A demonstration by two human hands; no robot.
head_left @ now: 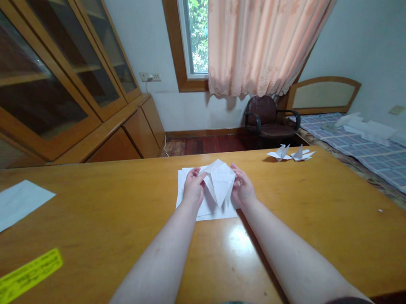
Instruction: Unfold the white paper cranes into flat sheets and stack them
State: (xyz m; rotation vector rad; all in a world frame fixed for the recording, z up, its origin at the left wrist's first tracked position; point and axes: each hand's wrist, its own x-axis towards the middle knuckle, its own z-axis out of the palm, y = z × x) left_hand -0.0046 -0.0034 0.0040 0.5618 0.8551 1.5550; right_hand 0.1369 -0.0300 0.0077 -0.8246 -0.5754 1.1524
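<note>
Folded paper pinched at its edges by left hand and right hand, above white sheets.

Folded white paper, as I see it through my head camera: creased into angular facets, broad across its upper part, tapering to a point at the near end, held over the stack of white sheets.

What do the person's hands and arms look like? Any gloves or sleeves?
No gloves on the left hand or right hand, and no watch on either wrist. The forearms are uncovered; a dark sleeve peeks in by the right elbow. Rings are too small to tell.
</note>
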